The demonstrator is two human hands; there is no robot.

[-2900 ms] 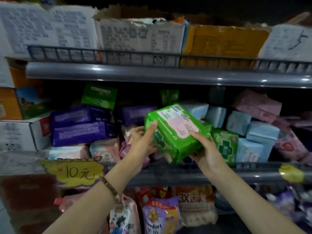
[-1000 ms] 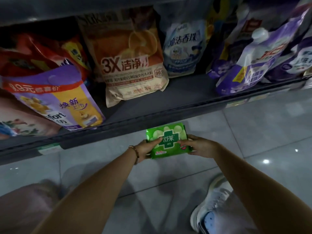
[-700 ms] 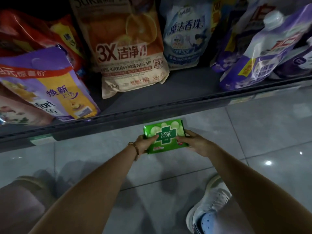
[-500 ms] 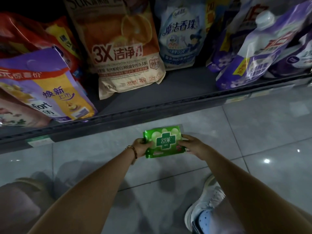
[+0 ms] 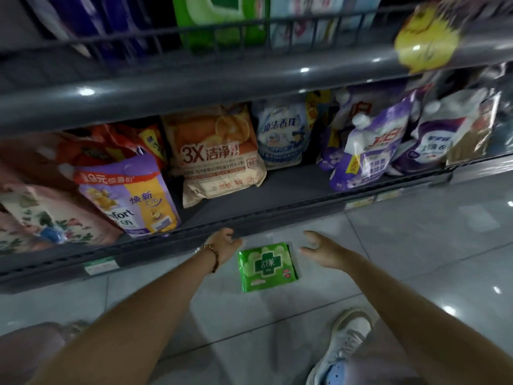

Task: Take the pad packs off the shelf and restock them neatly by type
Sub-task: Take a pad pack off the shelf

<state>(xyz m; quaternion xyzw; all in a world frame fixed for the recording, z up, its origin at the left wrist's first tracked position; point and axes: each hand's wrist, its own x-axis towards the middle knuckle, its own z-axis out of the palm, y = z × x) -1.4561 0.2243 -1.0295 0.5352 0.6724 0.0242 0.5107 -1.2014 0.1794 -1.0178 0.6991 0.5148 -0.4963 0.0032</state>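
Note:
A green pad pack (image 5: 268,266) with a dark green cross lies flat on the grey tiled floor, just in front of the bottom shelf. My left hand (image 5: 224,244) hovers a little to its left, fingers apart and empty, a bead bracelet on the wrist. My right hand (image 5: 323,250) hangs open to the pack's right, not touching it. At the top of the view, more pad packs (image 5: 222,20) in green, purple and pale blue stand behind the wire rail of the upper shelf (image 5: 194,84).
The bottom shelf (image 5: 249,209) holds detergent refill bags, among them an orange "3X" bag (image 5: 219,157) and purple spouted pouches (image 5: 369,151). A yellow price tag (image 5: 427,40) hangs at the upper right. My white shoe (image 5: 344,345) stands on the floor tiles (image 5: 416,245).
Both hands have let go of the green pack, which now lies on the floor, and they have drawn apart. The view has tilted up, showing the upper shelf.

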